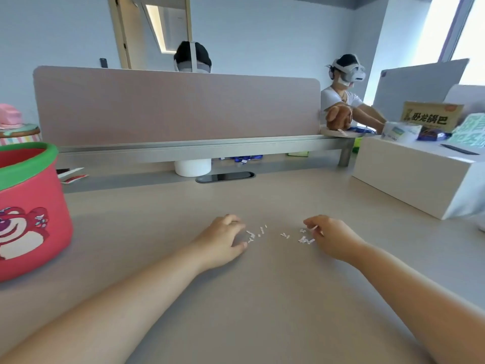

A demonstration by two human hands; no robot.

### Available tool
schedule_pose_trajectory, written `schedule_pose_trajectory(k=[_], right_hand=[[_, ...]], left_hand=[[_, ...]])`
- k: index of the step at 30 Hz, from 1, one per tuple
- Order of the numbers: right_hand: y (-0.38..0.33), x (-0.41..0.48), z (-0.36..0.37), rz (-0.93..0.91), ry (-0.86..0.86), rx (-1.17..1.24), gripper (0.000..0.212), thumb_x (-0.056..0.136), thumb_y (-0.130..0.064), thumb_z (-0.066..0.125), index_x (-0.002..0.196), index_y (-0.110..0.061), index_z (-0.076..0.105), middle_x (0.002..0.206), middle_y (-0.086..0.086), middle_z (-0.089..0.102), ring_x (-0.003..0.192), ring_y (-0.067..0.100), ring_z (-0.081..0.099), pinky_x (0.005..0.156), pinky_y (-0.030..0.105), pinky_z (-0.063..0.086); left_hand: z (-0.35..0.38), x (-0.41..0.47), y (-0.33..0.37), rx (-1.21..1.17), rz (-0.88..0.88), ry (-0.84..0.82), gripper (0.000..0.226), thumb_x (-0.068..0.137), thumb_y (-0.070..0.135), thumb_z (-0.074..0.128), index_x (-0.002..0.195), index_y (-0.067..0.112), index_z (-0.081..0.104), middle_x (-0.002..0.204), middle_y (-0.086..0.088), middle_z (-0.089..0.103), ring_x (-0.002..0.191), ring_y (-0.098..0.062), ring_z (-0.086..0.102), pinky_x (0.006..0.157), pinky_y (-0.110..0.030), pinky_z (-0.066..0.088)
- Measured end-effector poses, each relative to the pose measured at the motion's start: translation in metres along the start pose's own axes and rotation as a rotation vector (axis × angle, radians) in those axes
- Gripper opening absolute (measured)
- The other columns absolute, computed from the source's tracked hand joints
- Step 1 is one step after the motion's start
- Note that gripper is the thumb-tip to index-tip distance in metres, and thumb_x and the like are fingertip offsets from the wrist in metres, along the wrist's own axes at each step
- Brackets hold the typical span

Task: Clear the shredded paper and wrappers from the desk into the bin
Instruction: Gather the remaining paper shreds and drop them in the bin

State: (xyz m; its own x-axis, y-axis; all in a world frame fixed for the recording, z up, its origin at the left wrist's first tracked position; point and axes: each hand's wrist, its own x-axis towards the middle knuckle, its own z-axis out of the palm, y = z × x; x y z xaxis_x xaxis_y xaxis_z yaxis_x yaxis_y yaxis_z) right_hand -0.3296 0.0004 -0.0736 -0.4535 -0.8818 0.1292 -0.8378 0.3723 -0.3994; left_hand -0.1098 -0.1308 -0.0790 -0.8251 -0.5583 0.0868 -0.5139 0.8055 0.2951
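Note:
Small white bits of shredded paper (256,233) lie scattered on the beige desk (262,285) between my two hands. My left hand (223,240) rests on the desk just left of them, its fingers loosely curved and its thumb beside the nearest bits. My right hand (332,239) sits at the right end of the scatter and pinches a white paper strip (314,228) in its fingertips, with more bits (304,239) under it. The red bin (34,206) with a green rim and a bear picture stands at the far left. Wrappers (73,176) lie behind the bin.
A pink partition (178,106) runs along the back of the desk, with a white cup (193,167) and a cable slot (225,177) below it. A white box (409,174) carrying snack packs stands at the right. Two people wearing headsets sit beyond the partition.

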Motion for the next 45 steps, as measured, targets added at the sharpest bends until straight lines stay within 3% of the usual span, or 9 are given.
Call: schedule_pose_trajectory(k=[4, 7, 13, 20, 25, 30, 35, 39, 45], right_hand=[[-0.01, 0.004, 0.013, -0.042, 0.007, -0.064, 0.031, 0.086, -0.004, 0.044, 0.105, -0.014, 0.066, 0.115, 0.007, 0.06, 0.102, 0.025, 0.058, 0.089, 0.027, 0.045], [-0.015, 0.005, 0.012, -0.089, -0.008, 0.08, 0.033, 0.084, 0.002, 0.044, 0.101, -0.011, 0.069, 0.11, 0.005, 0.067, 0.09, 0.015, 0.059, 0.075, 0.011, 0.04], [-0.004, 0.016, 0.011, -0.167, -0.052, -0.05, 0.043, 0.085, 0.003, 0.037, 0.117, -0.014, 0.061, 0.131, 0.002, 0.056, 0.121, 0.021, 0.049, 0.097, 0.017, 0.031], [-0.006, 0.003, 0.004, -0.205, -0.028, 0.225, 0.031, 0.078, 0.005, 0.051, 0.09, -0.015, 0.072, 0.089, -0.002, 0.067, 0.072, 0.002, 0.06, 0.068, 0.002, 0.041], [0.002, 0.009, -0.007, -0.037, -0.057, 0.131, 0.008, 0.078, -0.016, 0.066, 0.085, -0.018, 0.07, 0.075, -0.004, 0.06, 0.062, 0.001, 0.05, 0.055, 0.003, 0.039], [-0.015, 0.003, 0.0, -0.107, -0.145, 0.268, 0.017, 0.077, -0.004, 0.063, 0.082, -0.017, 0.07, 0.071, -0.004, 0.065, 0.065, 0.005, 0.057, 0.059, 0.002, 0.041], [-0.011, 0.006, -0.003, -0.164, -0.1, 0.367, 0.027, 0.076, -0.001, 0.065, 0.096, -0.018, 0.068, 0.085, -0.003, 0.065, 0.067, 0.005, 0.056, 0.066, 0.003, 0.042], [-0.004, 0.004, -0.007, -0.149, -0.231, 0.166, 0.054, 0.064, -0.031, 0.081, 0.112, -0.025, 0.057, 0.085, -0.012, 0.049, 0.069, 0.003, 0.047, 0.068, 0.013, 0.04], [-0.022, 0.021, 0.001, -0.319, -0.268, -0.256, 0.059, 0.074, -0.062, 0.057, 0.115, -0.024, 0.041, 0.111, -0.004, 0.051, 0.087, 0.013, 0.043, 0.073, 0.026, 0.034]], left_hand=[[0.007, 0.018, 0.007, 0.022, 0.045, -0.099, 0.051, 0.099, 0.026, 0.032, 0.145, 0.012, 0.018, 0.157, -0.002, 0.012, 0.144, -0.015, 0.009, 0.113, -0.021, 0.006], [0.012, 0.031, 0.018, -0.081, 0.136, -0.144, 0.045, 0.098, 0.012, 0.027, 0.143, 0.014, 0.026, 0.156, 0.001, 0.018, 0.143, -0.011, 0.013, 0.106, -0.01, 0.005], [0.013, 0.053, 0.024, -0.055, 0.192, -0.129, 0.05, 0.095, 0.003, 0.026, 0.144, 0.013, 0.024, 0.156, -0.002, 0.015, 0.144, -0.011, 0.01, 0.106, -0.01, 0.002], [-0.002, 0.035, 0.015, -0.099, 0.289, -0.027, 0.043, 0.086, 0.004, 0.037, 0.117, 0.021, 0.063, 0.13, 0.007, 0.058, 0.119, -0.009, 0.051, 0.099, -0.016, 0.034], [-0.007, 0.03, -0.002, -0.083, 0.114, 0.02, 0.04, 0.086, 0.04, 0.056, 0.122, 0.026, 0.056, 0.113, 0.01, 0.047, 0.098, -0.011, 0.055, 0.09, -0.029, 0.042], [-0.001, 0.032, 0.004, -0.156, 0.135, -0.06, 0.029, 0.083, 0.034, 0.063, 0.11, 0.022, 0.065, 0.085, 0.014, 0.044, 0.073, 0.001, 0.05, 0.068, -0.013, 0.036], [-0.005, 0.029, 0.006, -0.348, 0.088, -0.027, 0.036, 0.078, 0.031, 0.069, 0.112, 0.021, 0.062, 0.097, 0.01, 0.052, 0.078, 0.001, 0.056, 0.074, -0.015, 0.043], [-0.008, 0.029, 0.003, -0.13, 0.047, -0.116, 0.062, 0.07, 0.049, 0.072, 0.123, 0.024, 0.052, 0.096, 0.01, 0.045, 0.074, -0.004, 0.05, 0.069, -0.018, 0.038], [-0.002, 0.044, 0.01, 0.119, 0.079, -0.122, 0.057, 0.078, 0.065, 0.05, 0.11, 0.019, 0.044, 0.113, 0.002, 0.051, 0.1, -0.02, 0.055, 0.082, -0.034, 0.045]])
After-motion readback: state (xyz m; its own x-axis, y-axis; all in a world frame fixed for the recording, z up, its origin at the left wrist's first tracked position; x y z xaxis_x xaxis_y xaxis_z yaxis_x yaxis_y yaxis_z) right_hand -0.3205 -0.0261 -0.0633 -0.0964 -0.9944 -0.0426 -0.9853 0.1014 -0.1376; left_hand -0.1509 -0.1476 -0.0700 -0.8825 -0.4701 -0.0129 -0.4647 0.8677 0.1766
